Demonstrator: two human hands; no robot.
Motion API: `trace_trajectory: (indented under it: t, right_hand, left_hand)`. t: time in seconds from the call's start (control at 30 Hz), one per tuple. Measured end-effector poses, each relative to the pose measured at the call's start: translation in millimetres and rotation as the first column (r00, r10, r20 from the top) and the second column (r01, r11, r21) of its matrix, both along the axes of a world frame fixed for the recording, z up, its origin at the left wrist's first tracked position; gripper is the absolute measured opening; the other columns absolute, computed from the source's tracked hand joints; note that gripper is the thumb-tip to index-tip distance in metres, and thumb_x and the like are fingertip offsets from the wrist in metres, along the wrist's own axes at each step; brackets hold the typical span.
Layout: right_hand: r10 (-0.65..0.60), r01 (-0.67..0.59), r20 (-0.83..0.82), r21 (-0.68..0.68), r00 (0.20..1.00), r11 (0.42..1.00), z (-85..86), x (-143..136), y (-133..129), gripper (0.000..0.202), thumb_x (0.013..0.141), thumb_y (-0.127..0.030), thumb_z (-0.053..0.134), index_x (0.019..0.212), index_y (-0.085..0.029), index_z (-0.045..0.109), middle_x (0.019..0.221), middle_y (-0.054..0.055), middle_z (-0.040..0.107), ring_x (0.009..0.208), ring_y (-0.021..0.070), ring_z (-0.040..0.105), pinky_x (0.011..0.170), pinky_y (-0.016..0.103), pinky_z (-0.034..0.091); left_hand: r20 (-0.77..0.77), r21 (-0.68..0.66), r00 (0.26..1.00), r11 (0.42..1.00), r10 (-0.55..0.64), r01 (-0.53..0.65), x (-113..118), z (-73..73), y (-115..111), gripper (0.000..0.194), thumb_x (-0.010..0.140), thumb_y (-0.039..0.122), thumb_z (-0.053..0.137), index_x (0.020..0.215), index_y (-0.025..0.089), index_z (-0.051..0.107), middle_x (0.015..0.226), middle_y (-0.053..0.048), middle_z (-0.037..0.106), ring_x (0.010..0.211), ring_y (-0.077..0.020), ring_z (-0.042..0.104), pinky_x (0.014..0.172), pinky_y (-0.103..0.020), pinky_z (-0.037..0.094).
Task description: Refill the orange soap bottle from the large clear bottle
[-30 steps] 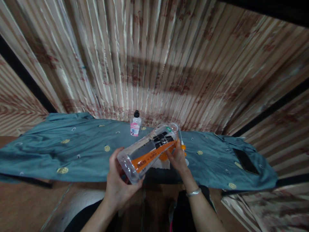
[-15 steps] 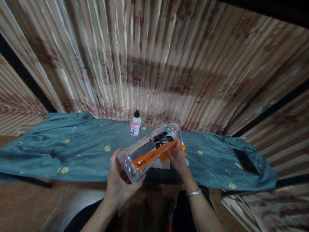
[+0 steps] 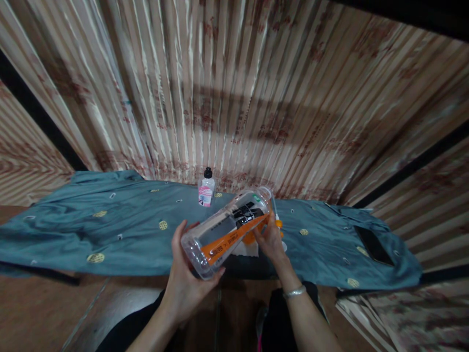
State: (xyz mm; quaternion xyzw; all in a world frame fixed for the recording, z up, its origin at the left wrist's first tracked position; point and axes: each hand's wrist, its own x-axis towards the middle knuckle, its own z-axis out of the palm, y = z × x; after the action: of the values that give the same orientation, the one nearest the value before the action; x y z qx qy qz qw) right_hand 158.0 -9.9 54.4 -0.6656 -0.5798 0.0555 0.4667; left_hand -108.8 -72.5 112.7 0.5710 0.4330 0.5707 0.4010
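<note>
A large clear plastic bottle (image 3: 216, 237) with an orange and black printed label lies tilted in the air, its base toward me on the left. My left hand (image 3: 186, 276) is wrapped round the base end. Near the far upper end, my right hand (image 3: 271, 239) grips the bottle's side with its fingers partly hidden. Behind the bottle, an orange object (image 3: 249, 238) shows in part; its kind is hidden. An orange cap-like piece (image 3: 279, 224) with a white tip stands just beyond my right hand. A pale sheet (image 3: 247, 249) lies beneath the bottle.
A small clear bottle (image 3: 206, 190) with a pink label and black cap stands at the back of the cloth-covered table (image 3: 135, 234). A dark phone (image 3: 373, 244) lies on the right. A pleated curtain (image 3: 227, 98) hangs behind, with dark frame bars at both sides.
My left hand and the bottle's base have shifted slightly to the right, and the bottle's printed side has turned a little. My right hand stays almost in place.
</note>
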Motion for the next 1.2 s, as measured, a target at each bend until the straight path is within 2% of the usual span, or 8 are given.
trace_trajectory:
  t: [0.2,0.33,0.5,0.63,0.87,1.03,1.2]
  right_hand:
    - [0.006,-0.006,-0.016,0.006,1.0,1.0,1.5,-1.2,-1.8,0.079,0.091,-0.054,0.067,0.155,-0.014,0.043,0.115,0.018,0.081,0.1,0.0374,0.08,0.084,0.049,0.064]
    - [0.003,-0.003,-0.027,-0.002,1.0,1.0,4.6,-3.2,-3.2,0.081,0.091,-0.055,0.067,0.156,-0.012,0.043,0.12,0.02,0.08,0.107,0.0384,0.079,0.089,0.05,0.064]
    - [0.01,-0.01,-0.034,0.005,0.999,1.0,5.9,-3.8,-2.6,0.081,0.09,-0.053,0.067,0.155,-0.01,0.043,0.12,0.021,0.079,0.107,0.0389,0.079,0.09,0.052,0.064]
    - [0.024,-0.024,-0.038,0.012,0.999,1.0,7.1,-3.9,-3.6,0.081,0.091,-0.052,0.066,0.156,-0.01,0.043,0.118,0.02,0.08,0.104,0.0383,0.08,0.09,0.052,0.064]
    - [0.035,-0.034,-0.023,0.045,0.999,0.998,6.7,-3.8,-4.3,0.081,0.093,-0.054,0.064,0.159,-0.013,0.04,0.126,0.019,0.079,0.113,0.0367,0.079,0.095,0.052,0.064]
    - [0.023,-0.023,-0.013,0.026,1.0,0.999,5.7,-2.6,-3.0,0.082,0.092,-0.054,0.066,0.159,-0.013,0.041,0.128,0.021,0.079,0.113,0.0375,0.079,0.095,0.053,0.064]
    - [0.03,-0.03,-0.025,0.015,0.999,0.999,5.7,-2.6,-2.0,0.086,0.091,-0.053,0.066,0.161,-0.01,0.038,0.132,0.024,0.076,0.118,0.0393,0.077,0.099,0.057,0.063]
  left_hand:
    - [-0.052,-0.025,0.997,0.998,-0.059,0.058,-6.9,-2.0,3.4,0.121,0.067,0.043,0.097,0.161,0.033,0.02,0.154,-0.016,0.054,0.137,-0.0378,0.067,0.115,-0.06,0.054]
    - [0.046,-0.01,0.999,1.0,-0.016,0.016,-3.3,-6.5,3.2,0.124,0.062,0.05,0.099,0.161,0.03,0.026,0.146,-0.014,0.058,0.133,-0.0393,0.069,0.114,-0.061,0.054]
    - [0.153,-0.06,0.987,0.997,-0.039,0.049,-0.1,-5.5,1.1,0.123,0.061,0.052,0.098,0.16,0.029,0.03,0.145,-0.014,0.059,0.131,-0.0397,0.069,0.112,-0.059,0.056]
    - [0.201,-0.125,0.978,0.989,-0.055,0.081,1.4,0.6,0.0,0.117,0.061,0.048,0.099,0.156,0.028,0.033,0.139,-0.014,0.061,0.123,-0.0382,0.073,0.106,-0.057,0.061]
    - [0.176,-0.141,0.984,0.99,-0.002,0.028,6.7,18.9,-5.9,0.1,0.063,0.046,0.097,0.144,0.026,0.043,0.131,-0.009,0.065,0.116,-0.0314,0.075,0.105,-0.049,0.062]
    - [0.253,-0.202,0.967,0.976,-0.027,0.08,5.2,17.9,-6.0,0.113,0.055,0.046,0.102,0.147,0.029,0.04,0.133,-0.01,0.063,0.118,-0.036,0.075,0.094,-0.049,0.067]
    - [0.251,-0.23,0.968,0.971,-0.007,0.067,4.7,14.2,-7.8,0.124,0.048,0.044,0.105,0.152,0.03,0.038,0.134,-0.011,0.062,0.124,-0.041,0.073,0.098,-0.058,0.066]
